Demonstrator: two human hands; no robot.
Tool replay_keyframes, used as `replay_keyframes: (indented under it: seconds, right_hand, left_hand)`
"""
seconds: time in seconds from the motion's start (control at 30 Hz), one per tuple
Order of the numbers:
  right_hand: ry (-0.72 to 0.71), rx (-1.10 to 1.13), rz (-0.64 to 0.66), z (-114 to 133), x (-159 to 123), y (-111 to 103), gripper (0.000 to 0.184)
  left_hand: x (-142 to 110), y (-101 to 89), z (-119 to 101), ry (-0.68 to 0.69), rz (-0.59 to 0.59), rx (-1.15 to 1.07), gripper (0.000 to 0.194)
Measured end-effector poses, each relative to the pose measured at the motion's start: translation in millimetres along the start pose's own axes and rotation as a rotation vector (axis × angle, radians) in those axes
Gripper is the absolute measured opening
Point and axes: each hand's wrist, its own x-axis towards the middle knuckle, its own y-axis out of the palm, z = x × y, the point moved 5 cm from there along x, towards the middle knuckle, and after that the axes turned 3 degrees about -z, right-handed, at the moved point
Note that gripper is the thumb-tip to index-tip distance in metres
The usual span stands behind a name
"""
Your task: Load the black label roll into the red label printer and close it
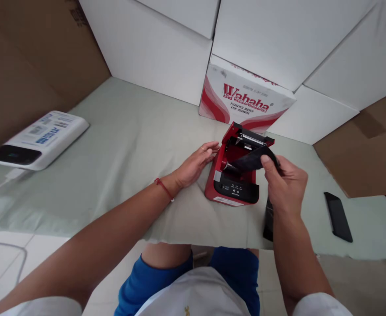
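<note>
A small red and black label printer [234, 195] stands on the cloth-covered table with its lid [250, 137] raised. My left hand [196, 164] lies along the printer's left side, its fingers stretched out and touching the casing. In my right hand [283, 177], thumb and fingers pinch a dark, glossy black ribbon [248, 160] over the printer's right edge. That ribbon slants down into the red inner bay, towards a small silver spindle end [226, 166] on the left. The fingers hide its far end.
A white box printed "Wahaba" [245, 98] stands right behind the printer, before stacked white boxes [166, 52]. At left lies a white power bank [44, 136] with a cable. A black phone-like slab [338, 217] lies at right, and another dark object [268, 219] sits beneath my right wrist.
</note>
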Motion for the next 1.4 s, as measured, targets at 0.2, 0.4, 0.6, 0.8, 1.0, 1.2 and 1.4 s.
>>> replay_keyframes:
  seconds: [0.2, 0.4, 0.6, 0.8, 1.0, 1.2, 1.4]
  right_hand:
    - [-0.025, 0.181, -0.273, 31.2, 15.4, -35.5, 0.022]
    - [-0.076, 0.112, -0.508, 32.2, 15.3, -107.0, 0.033]
    - [0.068, -0.155, -0.222, -20.3, -1.5, -104.0, 0.027]
    - [-0.235, -0.276, 0.335, -38.3, -66.8, -61.5, 0.030]
    - [0.004, -0.287, 0.247, -77.2, -90.0, -91.2, 0.040]
    - [0.103, -0.548, 0.071, -132.7, -50.0, -100.9, 0.050]
    - [0.082, -0.587, 0.370, -150.5, -21.1, -72.8, 0.038]
  left_hand:
    - [6.4, -13.6, -15.9, 0.024, -0.250, 0.009, 0.012]
    - [4.8, -7.0, -20.9, -0.039, -0.123, 0.032, 0.010]
    - [3.7, -3.3, -24.9, -0.082, -0.053, 0.050, 0.012]
    - [4.0, -4.3, -23.6, -0.077, -0.024, 0.099, 0.013]
    - [5.0, -4.6, -21.2, -0.079, -0.024, 0.134, 0.012]
    - [5.2, -7.1, -20.0, -0.071, -0.032, 0.140, 0.012]
    - [4.9, -6.2, -21.1, -0.077, -0.044, 0.136, 0.010]
